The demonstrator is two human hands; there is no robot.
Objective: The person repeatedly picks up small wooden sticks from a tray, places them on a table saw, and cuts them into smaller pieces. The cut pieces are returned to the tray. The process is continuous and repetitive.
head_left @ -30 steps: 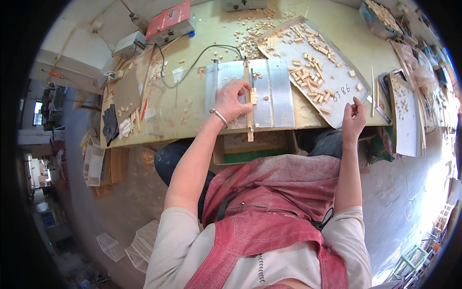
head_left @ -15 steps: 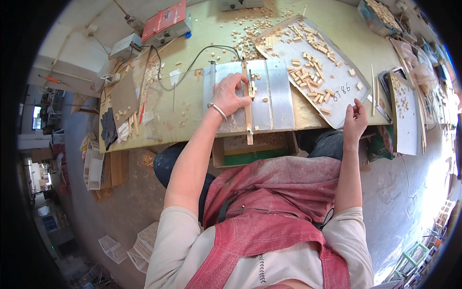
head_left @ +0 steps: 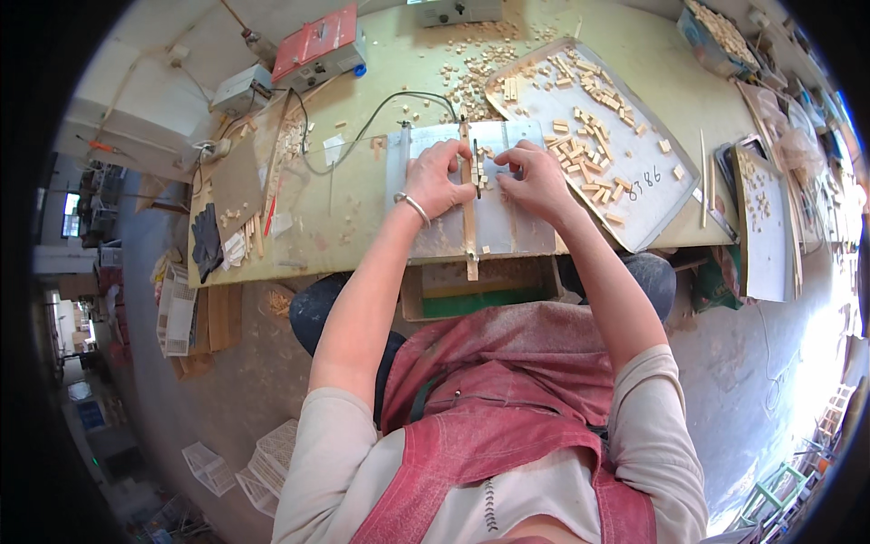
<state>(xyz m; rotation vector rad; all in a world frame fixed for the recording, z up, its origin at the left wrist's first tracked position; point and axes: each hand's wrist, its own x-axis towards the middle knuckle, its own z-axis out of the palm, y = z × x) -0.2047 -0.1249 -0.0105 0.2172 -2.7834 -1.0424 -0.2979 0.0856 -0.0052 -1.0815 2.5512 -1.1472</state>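
My left hand (head_left: 437, 179), with a bangle on its wrist, curls over a long wooden strip (head_left: 470, 222) lying across a metal plate (head_left: 426, 234). Its thumb and fingertips press at the strip, beside a narrow dark slot or blade (head_left: 476, 156). Small wooden blocks (head_left: 482, 170) cluster along that dark line, between my two hands. From the right comes my right hand (head_left: 536, 181), its thumb and forefinger bent and apart, close to the blocks; I see nothing between them. Its other fingers are partly hidden.
A metal tray (head_left: 666, 204) with many wooden pieces lies on the right of the table. More blocks (head_left: 471, 82) are scattered behind the plate. A red box (head_left: 317, 45), black cable (head_left: 376, 113) and dark glove (head_left: 207, 240) lie leftward. Below the edge is an open drawer (head_left: 489, 295).
My right hand has moved left and forward from beside the tray to the blocks on the metal plate. My left hand stays at the wooden strip.
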